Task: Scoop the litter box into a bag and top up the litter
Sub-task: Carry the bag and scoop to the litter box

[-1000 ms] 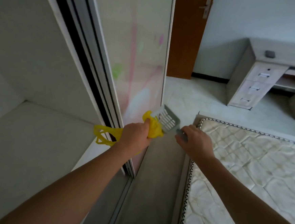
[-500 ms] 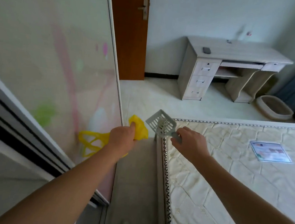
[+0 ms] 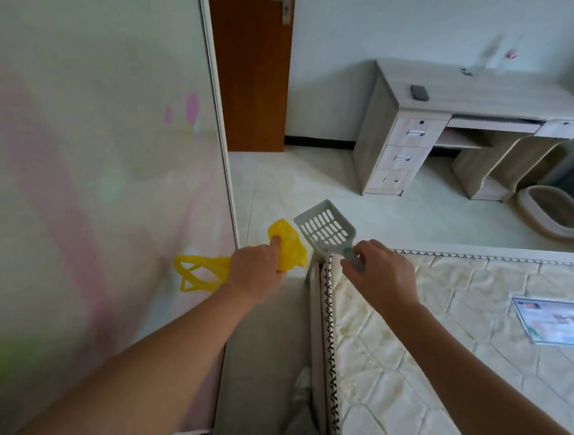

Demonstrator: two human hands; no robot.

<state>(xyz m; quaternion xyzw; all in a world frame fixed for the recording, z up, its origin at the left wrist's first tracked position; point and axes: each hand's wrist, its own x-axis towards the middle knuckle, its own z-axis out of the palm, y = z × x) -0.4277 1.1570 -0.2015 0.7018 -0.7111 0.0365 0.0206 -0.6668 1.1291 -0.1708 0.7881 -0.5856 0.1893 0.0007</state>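
My left hand (image 3: 257, 270) is closed around a crumpled yellow plastic bag (image 3: 288, 243); its handles hang out to the left of my fist. My right hand (image 3: 377, 276) grips the handle of a grey slotted litter scoop (image 3: 324, 227), whose head points up and away, just right of the bag. An oval beige litter box (image 3: 555, 212) sits on the floor at the far right, beside the desk, well beyond both hands.
A glossy wardrobe sliding door (image 3: 95, 150) fills the left side. A bare quilted mattress (image 3: 457, 351) lies at the right, leaving a narrow floor strip between. Ahead are pale floor tiles, a brown door (image 3: 252, 70) and a wooden desk (image 3: 457, 127) with drawers.
The view has swung right, away from the wardrobe interior toward the room, bringing the litter box into sight. Both hands keep their hold on bag and scoop.
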